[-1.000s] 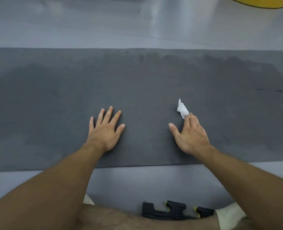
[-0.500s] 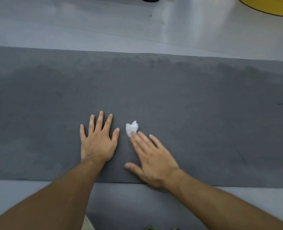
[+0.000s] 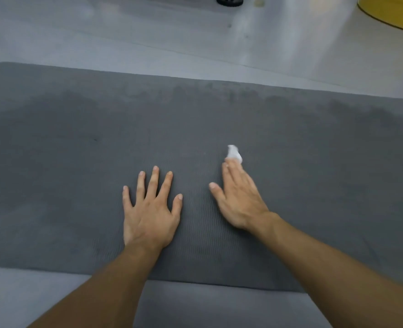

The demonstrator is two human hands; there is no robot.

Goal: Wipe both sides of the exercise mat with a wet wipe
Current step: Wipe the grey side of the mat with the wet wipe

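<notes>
I judge the top face of the mat [image 3: 302, 143] part done: darker damp patches spread over its far half, the near strip looks drier, and the underside (the mat lies flat on the floor [image 3: 148, 43]) is not yet wiped. My left hand [image 3: 149, 211] rests flat on the mat, fingers [image 3: 153, 181] spread. My right hand [image 3: 240, 200] presses the wet wipe [image 3: 234, 154] down under straight, close-set fingers [image 3: 231, 171]; it pokes out just beyond their tips.

The floor [image 3: 53, 31] is grey and shiny, with pale light on it near 1 o'clock. A big yellow thing [image 3: 394, 13] with a curved edge sits at 2 o'clock, cut off by the edge. A small black round thing [image 3: 230, 0] sits at 12 o'clock, with a little pale spot [image 3: 258, 2] just beside it.
</notes>
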